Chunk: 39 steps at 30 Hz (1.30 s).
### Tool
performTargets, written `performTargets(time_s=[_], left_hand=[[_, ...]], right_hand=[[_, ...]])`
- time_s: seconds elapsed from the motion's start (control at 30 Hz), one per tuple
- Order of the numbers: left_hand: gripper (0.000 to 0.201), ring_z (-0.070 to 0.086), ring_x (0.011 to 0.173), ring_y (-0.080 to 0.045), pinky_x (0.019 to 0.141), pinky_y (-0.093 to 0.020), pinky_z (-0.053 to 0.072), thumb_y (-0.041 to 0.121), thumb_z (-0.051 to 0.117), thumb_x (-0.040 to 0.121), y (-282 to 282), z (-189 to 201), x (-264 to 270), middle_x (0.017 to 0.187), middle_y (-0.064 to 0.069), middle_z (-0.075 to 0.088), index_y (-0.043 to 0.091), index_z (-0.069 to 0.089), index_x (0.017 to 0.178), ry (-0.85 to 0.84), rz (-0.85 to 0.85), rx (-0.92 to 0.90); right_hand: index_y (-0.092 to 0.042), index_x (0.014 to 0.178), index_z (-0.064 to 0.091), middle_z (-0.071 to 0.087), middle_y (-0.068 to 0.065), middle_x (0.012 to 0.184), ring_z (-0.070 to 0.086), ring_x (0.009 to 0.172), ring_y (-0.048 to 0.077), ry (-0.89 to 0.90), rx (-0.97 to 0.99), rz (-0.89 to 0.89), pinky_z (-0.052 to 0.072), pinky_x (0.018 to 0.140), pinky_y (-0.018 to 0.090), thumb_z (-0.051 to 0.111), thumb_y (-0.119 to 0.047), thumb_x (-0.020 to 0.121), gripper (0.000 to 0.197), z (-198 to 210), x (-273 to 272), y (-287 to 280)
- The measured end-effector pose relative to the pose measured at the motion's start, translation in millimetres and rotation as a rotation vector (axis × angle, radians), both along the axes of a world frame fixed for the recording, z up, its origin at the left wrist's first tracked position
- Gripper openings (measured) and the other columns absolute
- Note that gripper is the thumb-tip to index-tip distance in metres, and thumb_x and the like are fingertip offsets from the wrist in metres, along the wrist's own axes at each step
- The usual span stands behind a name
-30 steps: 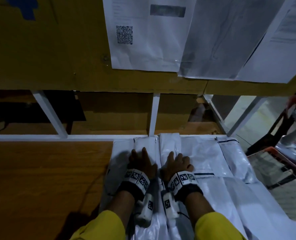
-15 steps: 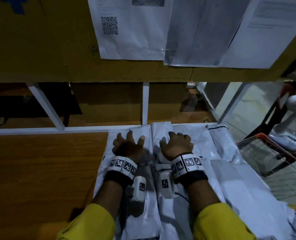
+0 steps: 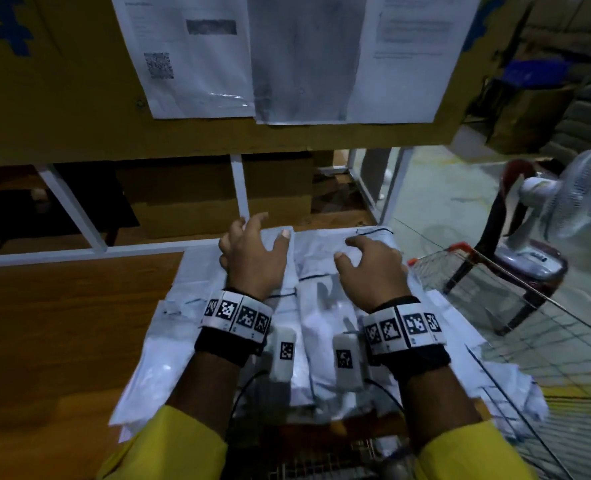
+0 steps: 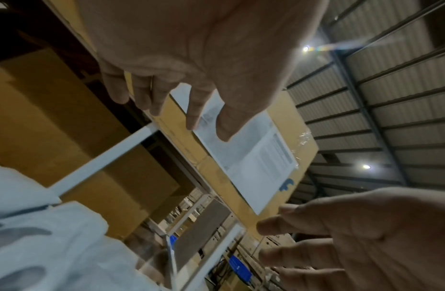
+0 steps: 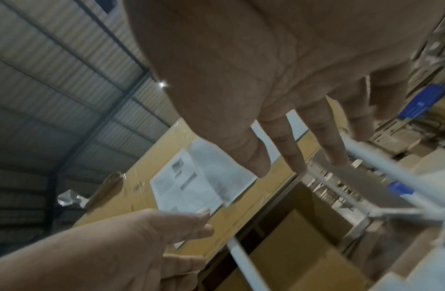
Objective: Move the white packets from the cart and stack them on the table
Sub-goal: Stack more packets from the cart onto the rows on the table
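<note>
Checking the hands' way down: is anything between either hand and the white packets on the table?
Nothing visible. The left hand and right hand hover open directly above the white plastic packets stacked on the brown wooden table, with only air beneath the palms.

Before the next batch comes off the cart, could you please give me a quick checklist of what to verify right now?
1. Left hand free: ok, fingers loose and holding nothing, lifted above the packets.
2. Right hand free: ok, open and holding nothing.
3. Packets lie on the table: ok, spread in overlapping rows at its right end.
4. Pile is neat and square: not ok, the edges are uneven and some packets overhang the table's front and right side.
5. Cart within reach: ok, it stands directly to the right of the table.
6. Packets left in the cart: cannot tell, the view into the basket is unclear.
</note>
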<state>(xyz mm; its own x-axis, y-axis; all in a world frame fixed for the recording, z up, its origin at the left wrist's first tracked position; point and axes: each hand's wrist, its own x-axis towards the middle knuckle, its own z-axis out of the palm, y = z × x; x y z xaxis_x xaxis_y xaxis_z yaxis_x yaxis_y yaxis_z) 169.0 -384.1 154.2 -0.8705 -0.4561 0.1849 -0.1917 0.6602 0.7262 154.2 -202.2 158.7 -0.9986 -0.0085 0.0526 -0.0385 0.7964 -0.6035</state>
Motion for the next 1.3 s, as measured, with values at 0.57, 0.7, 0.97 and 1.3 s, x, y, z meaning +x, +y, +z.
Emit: performTargets(time_s=[0.57, 0.7, 0.97, 1.3], left_hand=[[0.056, 0.049, 0.127, -0.031, 0.106, -0.047, 0.04, 0.062, 0.048, 0.082, 353.6, -27.2, 65.2, 0.137, -0.003, 0.054, 0.031, 0.058, 0.128, 0.151, -0.519, -0.018], [0.046, 0.043, 0.132, -0.032, 0.11, -0.05, 0.038, 0.052, 0.059, 0.086, 399.2, -38.6, 47.6, 0.142, -0.006, 0.048, 0.033, 0.058, 0.128, 0.098, -0.589, -0.012], [0.049, 0.037, 0.136, -0.032, 0.113, -0.049, 0.034, 0.05, 0.06, 0.087, 458.0, -76.5, -59.0, 0.147, -0.009, 0.045, 0.029, 0.059, 0.132, -0.022, -0.638, -0.08], [0.053, 0.047, 0.13, -0.035, 0.108, -0.049, 0.041, 0.055, 0.062, 0.087, 523.1, -149.1, -211.2, 0.139, -0.009, 0.056, 0.027, 0.06, 0.131, -0.382, -0.672, -0.261]], right_hand=[[-0.031, 0.121, 0.066, 0.065, 0.006, 0.128, 0.057, 0.117, 0.035, 0.03, -0.134, -0.53, 0.046, 0.102, 0.049, 0.059, -0.043, 0.088, 0.036, -41.4, 164.4, 371.5], [-0.027, 0.126, 0.064, 0.063, 0.005, 0.13, 0.059, 0.116, 0.033, 0.019, -0.138, -0.612, 0.046, 0.102, 0.046, 0.061, -0.038, 0.091, 0.037, -58.2, 162.8, 412.7], [-0.031, 0.127, 0.063, 0.062, 0.003, 0.13, 0.054, 0.122, 0.031, -0.073, -0.141, -0.648, 0.043, 0.105, 0.049, 0.06, -0.037, 0.091, 0.036, -99.7, 93.0, 445.1], [-0.025, 0.128, 0.064, 0.062, 0.005, 0.13, 0.054, 0.123, 0.032, -0.234, -0.077, -0.728, 0.044, 0.104, 0.046, 0.059, -0.036, 0.094, 0.036, -168.0, -17.7, 483.1]])
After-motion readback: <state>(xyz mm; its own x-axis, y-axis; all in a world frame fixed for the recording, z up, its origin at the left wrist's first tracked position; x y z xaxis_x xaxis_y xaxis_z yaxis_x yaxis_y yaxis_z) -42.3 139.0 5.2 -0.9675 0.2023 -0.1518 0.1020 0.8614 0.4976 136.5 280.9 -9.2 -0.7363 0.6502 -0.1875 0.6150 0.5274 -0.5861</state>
